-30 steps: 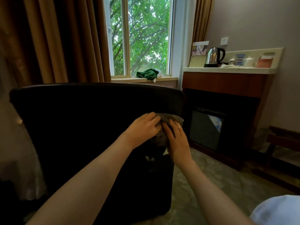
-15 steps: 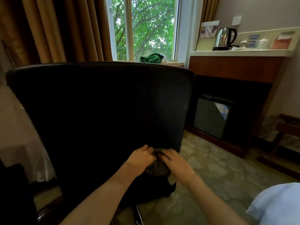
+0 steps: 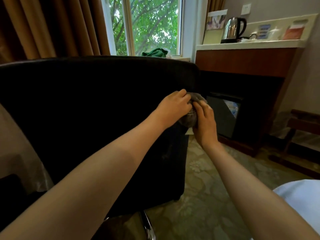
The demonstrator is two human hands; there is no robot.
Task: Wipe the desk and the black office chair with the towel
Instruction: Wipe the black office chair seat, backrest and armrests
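Observation:
The black office chair [image 3: 86, 110] fills the left and middle of the head view, its backrest facing me. A grey towel [image 3: 191, 116] is bunched against the backrest's right edge, about halfway up. My left hand [image 3: 173, 106] grips the towel from the left with curled fingers. My right hand [image 3: 205, 118] holds it from the right, fingers bent over the cloth. Most of the towel is hidden between the hands. The desk is not in view.
A wooden cabinet [image 3: 245, 61] with a kettle [image 3: 232, 30] stands at the right, a small dark fridge [image 3: 225, 115] beneath it. A green cloth [image 3: 155, 52] lies on the window sill. Curtains hang at the left. Patterned carpet [image 3: 216, 196] lies to the chair's right.
Both hands with the towel moved down the backrest's right edge, then back up to about mid-height. The view shifted with my head.

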